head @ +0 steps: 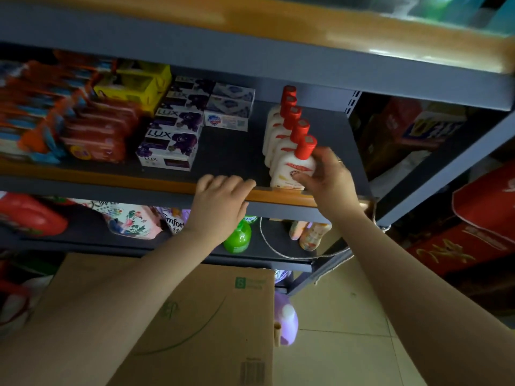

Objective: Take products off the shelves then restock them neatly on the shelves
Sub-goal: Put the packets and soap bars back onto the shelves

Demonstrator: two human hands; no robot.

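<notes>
A row of white bottles with red caps (281, 126) runs front to back on the right side of the dark middle shelf (231, 154). My right hand (328, 176) grips the front bottle (295, 168), which stands at the shelf's front edge. My left hand (220, 201) rests on the shelf's orange front lip, fingers curled over it, holding nothing. Stacked purple soap boxes (170, 146) sit left of centre, with white and blue soap boxes (228, 112) behind them.
Red (97, 135), yellow (133, 84) and orange-blue packs (30, 121) fill the shelf's left side. The lower shelf holds refill pouches (131, 221), a green pump bottle (238, 235) and small bottles (312, 235). A cardboard box (195, 316) stands below me. Red boxes (459, 246) are at the right.
</notes>
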